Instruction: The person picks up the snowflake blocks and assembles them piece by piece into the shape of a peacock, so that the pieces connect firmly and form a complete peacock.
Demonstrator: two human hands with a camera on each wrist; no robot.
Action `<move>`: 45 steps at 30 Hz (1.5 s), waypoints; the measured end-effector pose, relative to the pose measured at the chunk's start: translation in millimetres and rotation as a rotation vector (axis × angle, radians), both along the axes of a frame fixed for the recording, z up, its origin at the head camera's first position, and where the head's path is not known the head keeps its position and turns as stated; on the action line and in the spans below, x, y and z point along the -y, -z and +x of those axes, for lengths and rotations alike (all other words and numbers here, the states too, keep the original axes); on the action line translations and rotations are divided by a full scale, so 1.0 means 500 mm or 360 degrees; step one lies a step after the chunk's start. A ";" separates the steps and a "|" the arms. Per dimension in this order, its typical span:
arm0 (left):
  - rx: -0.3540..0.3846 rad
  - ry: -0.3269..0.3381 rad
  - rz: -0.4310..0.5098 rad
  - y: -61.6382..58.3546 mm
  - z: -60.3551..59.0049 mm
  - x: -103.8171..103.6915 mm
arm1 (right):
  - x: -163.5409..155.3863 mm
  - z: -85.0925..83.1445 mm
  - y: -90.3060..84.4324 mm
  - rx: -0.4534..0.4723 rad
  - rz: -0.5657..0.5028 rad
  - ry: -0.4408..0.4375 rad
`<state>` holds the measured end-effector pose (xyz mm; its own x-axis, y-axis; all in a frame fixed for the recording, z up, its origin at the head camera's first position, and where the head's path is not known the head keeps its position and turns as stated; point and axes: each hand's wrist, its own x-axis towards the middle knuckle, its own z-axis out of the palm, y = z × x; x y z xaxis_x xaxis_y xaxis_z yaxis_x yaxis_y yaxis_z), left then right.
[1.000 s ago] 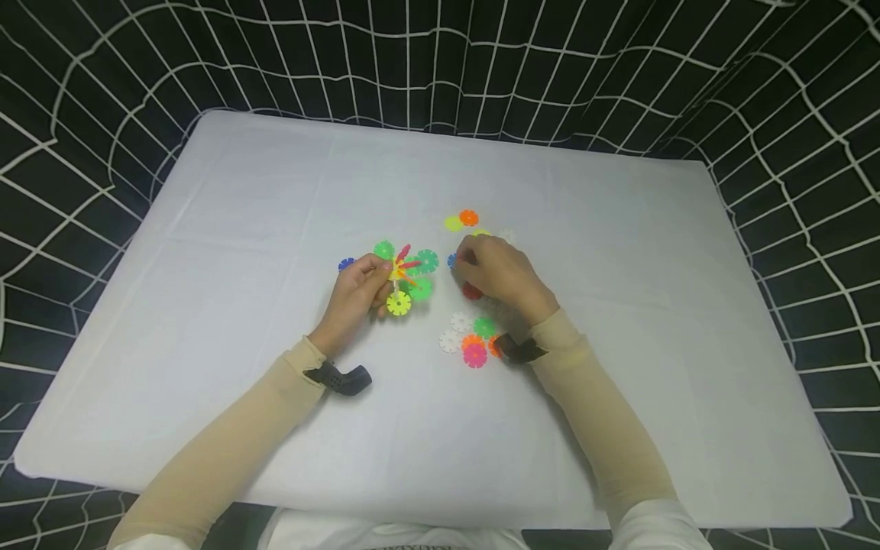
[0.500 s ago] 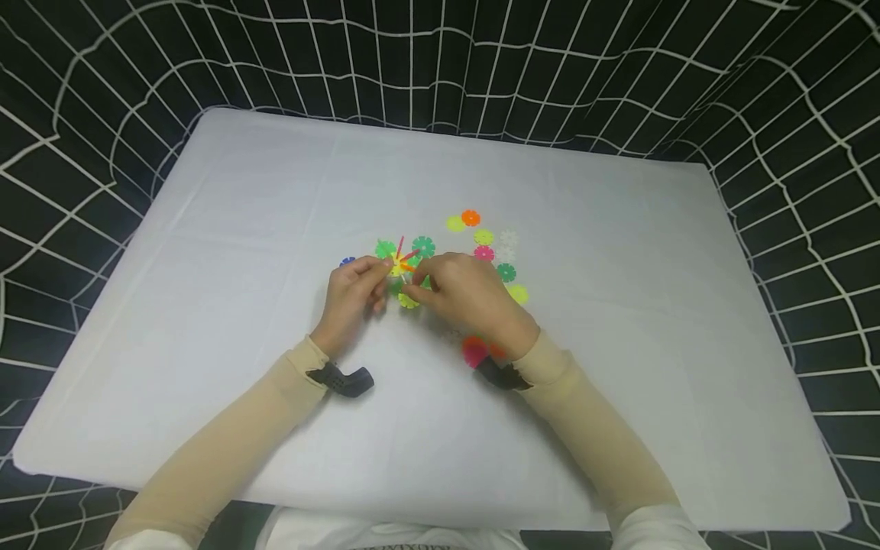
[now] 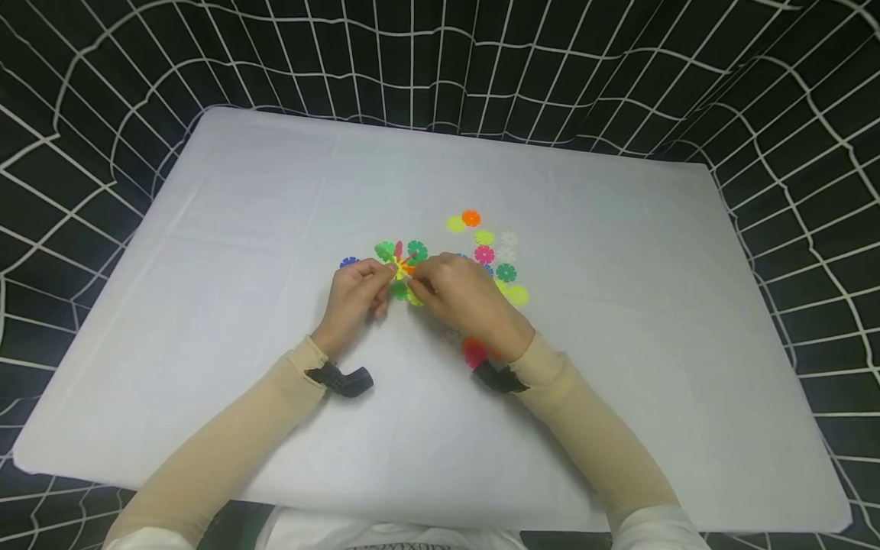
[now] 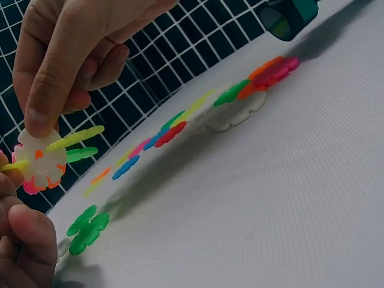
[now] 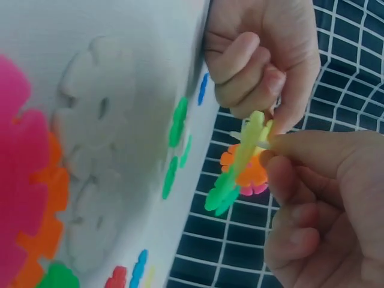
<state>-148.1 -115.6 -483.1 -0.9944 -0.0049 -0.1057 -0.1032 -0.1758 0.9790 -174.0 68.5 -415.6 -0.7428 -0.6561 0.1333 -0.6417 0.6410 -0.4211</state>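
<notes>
My left hand (image 3: 380, 276) grips a cluster of joined plastic snowflake discs (image 3: 401, 267) in green, yellow, pink and orange, held just above the white table (image 3: 241, 229). My right hand (image 3: 418, 284) meets the cluster from the right. In the left wrist view its thumb and fingers (image 4: 42, 102) pinch a white disc (image 4: 41, 159) set against the cluster's coloured discs. The right wrist view shows the cluster (image 5: 239, 171) edge-on between my left hand's fingers (image 5: 264, 60) and my right hand's fingers (image 5: 318, 204).
Loose discs lie right of the hands: orange (image 3: 470, 218), yellow (image 3: 455, 224), pink (image 3: 484, 253), green (image 3: 506, 272). A blue disc (image 3: 348, 262) lies left of the left hand. More discs (image 3: 474, 351) lie under my right wrist. Black netting (image 3: 440, 61) surrounds the table.
My right hand left the loose discs and moved left to the cluster, bringing a disc with it. The left hand kept the cluster in about the same place.
</notes>
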 end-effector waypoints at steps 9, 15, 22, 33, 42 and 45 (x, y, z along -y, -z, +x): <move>0.0021 0.0056 -0.0025 0.000 -0.002 0.004 | 0.004 0.000 0.008 0.0023 -0.0051 0.0084; -0.0003 0.0091 -0.0081 0.002 -0.003 0.005 | 0.003 -0.002 0.010 0.0043 -0.0065 0.0117; -0.0003 0.0075 -0.0047 0.002 -0.003 0.006 | -0.001 -0.005 0.001 0.0132 -0.0105 0.0128; 0.0004 0.0067 -0.0004 -0.003 -0.001 0.007 | -0.056 -0.048 -0.022 0.0281 -0.0062 0.0400; 0.0044 0.0110 0.0034 -0.001 -0.002 0.009 | -0.115 -0.102 0.004 0.0581 0.0341 0.0580; 0.0044 0.0127 0.0042 0.000 -0.003 0.010 | -0.119 -0.109 0.015 0.0575 0.0385 0.0551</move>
